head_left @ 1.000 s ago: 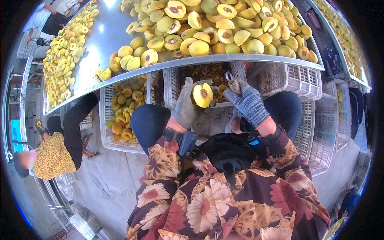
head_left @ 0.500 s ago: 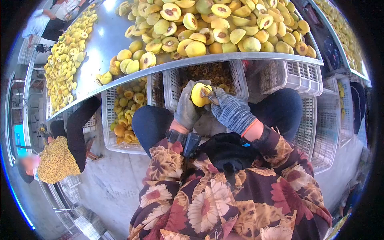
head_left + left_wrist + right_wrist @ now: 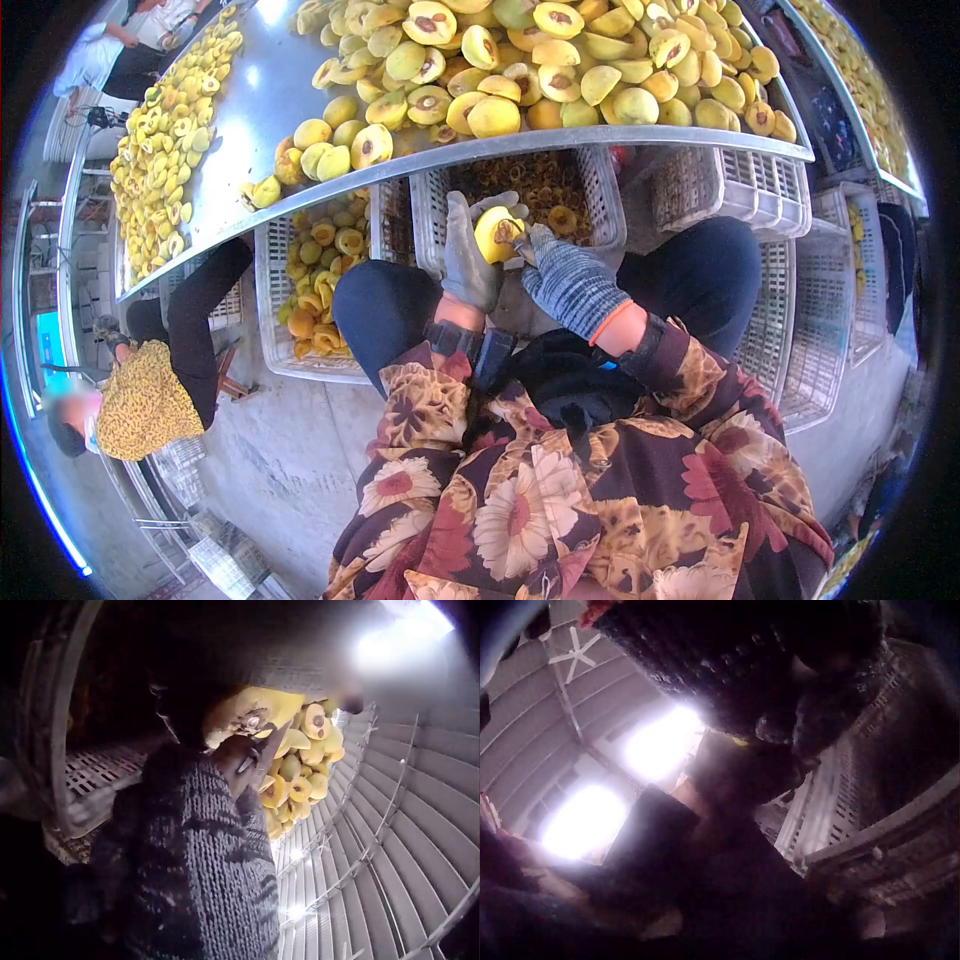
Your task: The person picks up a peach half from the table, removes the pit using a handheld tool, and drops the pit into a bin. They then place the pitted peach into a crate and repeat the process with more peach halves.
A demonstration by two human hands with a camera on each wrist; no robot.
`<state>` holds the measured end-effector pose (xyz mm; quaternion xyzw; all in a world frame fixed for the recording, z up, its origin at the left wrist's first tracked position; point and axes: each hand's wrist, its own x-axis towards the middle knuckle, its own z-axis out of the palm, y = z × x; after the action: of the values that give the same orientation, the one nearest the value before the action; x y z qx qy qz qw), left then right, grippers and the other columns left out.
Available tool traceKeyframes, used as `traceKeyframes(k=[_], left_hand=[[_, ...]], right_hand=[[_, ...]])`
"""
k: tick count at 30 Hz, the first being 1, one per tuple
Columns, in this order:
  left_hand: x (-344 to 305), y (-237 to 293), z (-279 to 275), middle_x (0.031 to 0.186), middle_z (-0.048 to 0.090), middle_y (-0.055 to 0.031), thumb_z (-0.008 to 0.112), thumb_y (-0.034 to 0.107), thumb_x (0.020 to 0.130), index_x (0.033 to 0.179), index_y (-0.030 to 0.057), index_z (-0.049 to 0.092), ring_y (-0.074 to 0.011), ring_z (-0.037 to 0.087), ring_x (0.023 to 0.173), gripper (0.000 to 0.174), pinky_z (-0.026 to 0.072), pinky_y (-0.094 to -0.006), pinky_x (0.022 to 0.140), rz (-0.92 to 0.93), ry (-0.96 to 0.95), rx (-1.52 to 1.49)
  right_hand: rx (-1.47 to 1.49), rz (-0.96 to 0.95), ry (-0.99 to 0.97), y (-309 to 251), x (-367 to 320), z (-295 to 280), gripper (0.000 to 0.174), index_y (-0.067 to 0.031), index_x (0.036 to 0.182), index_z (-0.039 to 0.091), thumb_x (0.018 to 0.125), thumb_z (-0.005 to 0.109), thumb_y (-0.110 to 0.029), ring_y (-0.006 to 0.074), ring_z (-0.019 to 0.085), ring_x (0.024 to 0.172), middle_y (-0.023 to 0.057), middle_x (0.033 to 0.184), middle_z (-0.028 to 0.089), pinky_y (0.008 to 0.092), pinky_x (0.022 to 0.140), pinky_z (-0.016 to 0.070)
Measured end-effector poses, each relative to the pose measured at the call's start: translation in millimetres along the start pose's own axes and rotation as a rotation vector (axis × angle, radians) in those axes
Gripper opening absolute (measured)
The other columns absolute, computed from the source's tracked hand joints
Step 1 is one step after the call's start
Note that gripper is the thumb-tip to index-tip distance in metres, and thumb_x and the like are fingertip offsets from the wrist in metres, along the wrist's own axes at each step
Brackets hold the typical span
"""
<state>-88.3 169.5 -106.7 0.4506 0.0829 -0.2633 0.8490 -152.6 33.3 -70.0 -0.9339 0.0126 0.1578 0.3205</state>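
In the head view the gloved left hand (image 3: 472,258) holds a yellow halved fruit (image 3: 497,235), cut face toward the right hand. The knit-gloved right hand (image 3: 575,283) grips a small metal tool (image 3: 524,250), its end at the fruit's centre. The left wrist view shows the fruit (image 3: 251,712) close up, with the tool (image 3: 247,759) at its brown pit area and the right hand's striped glove (image 3: 202,862) below. The right wrist view is dark; the right hand's glove (image 3: 757,667) shows along its top.
A metal table (image 3: 420,160) bears a heap of halved fruit (image 3: 560,85). Under its edge stand a crate (image 3: 428,215) with brown scraps, a crate (image 3: 264,300) of fruit at left and stacked crates (image 3: 745,190) at right. Another person (image 3: 150,400) sits at far left.
The right hand with the tool has come left from beside the fruit to its cut face. Over the last half second, the left thumb has straightened upward and the right hand has shifted slightly down.
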Motion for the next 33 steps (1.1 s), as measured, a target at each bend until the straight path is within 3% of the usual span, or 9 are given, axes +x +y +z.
traceKeyframes(k=[4, 7, 9, 13, 16, 22, 27, 30, 33], left_hand=[[0.7, -1.8, 2.2, 0.089, 0.065, -0.0145, 0.031, 0.059, 0.096, 0.105, -0.0014, 0.061, -0.0224, 0.063, 0.077, 0.068, 0.0534, -0.0338, 0.074, 0.042, 0.118, -0.051], [4.2, -4.1, -0.4, 0.087, 0.066, -0.0162, 0.031, 0.058, 0.096, 0.101, -0.0021, 0.061, -0.0231, 0.063, 0.074, 0.067, 0.0542, -0.0333, 0.070, 0.074, 0.165, -0.044], [4.3, -3.2, 0.1, 0.085, 0.067, -0.0173, 0.032, 0.057, 0.096, 0.100, -0.0026, 0.061, -0.0231, 0.064, 0.073, 0.067, 0.0544, -0.0328, 0.068, 0.077, 0.177, -0.043], [4.5, -5.8, 3.0, 0.088, 0.066, -0.0187, 0.033, 0.050, 0.098, 0.100, -0.0039, 0.059, -0.0252, 0.064, 0.075, 0.060, 0.0548, -0.0344, 0.068, 0.186, 0.228, 0.035], [0.0, -6.1, 12.4, 0.097, 0.063, -0.0196, 0.033, 0.043, 0.099, 0.105, -0.0046, 0.053, -0.0290, 0.065, 0.083, 0.052, 0.0554, -0.0384, 0.072, 0.290, 0.287, 0.115], [1.8, -9.7, 7.5, 0.095, 0.063, -0.0193, 0.036, 0.039, 0.099, 0.106, -0.0042, 0.050, -0.0301, 0.065, 0.081, 0.046, 0.0559, -0.0384, 0.070, 0.356, 0.274, 0.077], [8.4, -17.6, -1.6, 0.090, 0.064, -0.0188, 0.037, 0.038, 0.099, 0.102, -0.0050, 0.053, -0.0311, 0.066, 0.076, 0.046, 0.0566, -0.0389, 0.065, 0.400, 0.242, 0.066], [8.1, -14.4, 0.5, 0.086, 0.065, -0.0144, 0.046, 0.039, 0.098, 0.091, -0.0032, 0.060, -0.0251, 0.067, 0.073, 0.045, 0.0582, -0.0356, 0.062, 0.397, 0.257, 0.026], [5.0, 1.8, 3.1, 0.084, 0.065, -0.0146, 0.047, 0.038, 0.097, 0.089, -0.0027, 0.061, -0.0255, 0.067, 0.070, 0.044, 0.0580, -0.0352, 0.059, 0.181, 0.203, 0.034]], right_hand=[[0.077, -0.106, 0.094, 0.1, 0.1, 6.0, 0.044, -0.0047, 0.122, 0.048, 0.084, 0.059, -0.023, 0.0387, 0.063, 0.088, 0.0229, 0.095, 0.064, 0.0467, 0.077, 0.0502], [0.022, -0.046, -0.047, -3.6, 1.5, -4.4, 0.055, -0.0003, 0.129, 0.044, 0.083, 0.058, -0.029, 0.0384, 0.062, 0.089, 0.0249, 0.105, 0.061, 0.0445, 0.079, 0.0502], [0.016, -0.014, -0.085, -0.4, 6.6, -0.7, 0.056, 0.0014, 0.127, 0.044, 0.083, 0.058, -0.029, 0.0395, 0.062, 0.089, 0.0264, 0.103, 0.061, 0.0451, 0.077, 0.0503], [0.094, 0.025, -0.088, -6.0, 5.0, -4.9, 0.054, 0.0021, 0.125, 0.045, 0.082, 0.060, -0.027, 0.0404, 0.062, 0.089, 0.0275, 0.100, 0.061, 0.0458, 0.076, 0.0501], [0.163, -0.110, 0.118, -0.4, 7.7, 15.5, 0.054, 0.0024, 0.124, 0.045, 0.082, 0.060, -0.026, 0.0401, 0.062, 0.089, 0.0275, 0.100, 0.061, 0.0454, 0.076, 0.0501], [0.094, 0.061, -0.105, -13.7, 3.8, -6.7, 0.055, 0.0036, 0.125, 0.044, 0.082, 0.061, -0.026, 0.0417, 0.060, 0.094, 0.0279, 0.101, 0.061, 0.0449, 0.080, 0.0494], [0.208, -0.092, -0.030, 0.9, 9.9, 10.5, 0.056, 0.0035, 0.126, 0.044, 0.082, 0.061, -0.025, 0.0417, 0.060, 0.095, 0.0284, 0.102, 0.060, 0.0443, 0.081, 0.0493], [0.143, -0.068, -0.081, -1.0, 7.9, 5.3, 0.056, 0.0038, 0.126, 0.044, 0.082, 0.061, -0.025, 0.0417, 0.060, 0.096, 0.0280, 0.102, 0.060, 0.0436, 0.082, 0.0491], [0.167, -0.090, -0.093, 3.8, 6.8, 7.9, 0.053, 0.0041, 0.123, 0.046, 0.081, 0.061, -0.025, 0.0416, 0.059, 0.096, 0.0271, 0.102, 0.060, 0.0432, 0.082, 0.0489]])
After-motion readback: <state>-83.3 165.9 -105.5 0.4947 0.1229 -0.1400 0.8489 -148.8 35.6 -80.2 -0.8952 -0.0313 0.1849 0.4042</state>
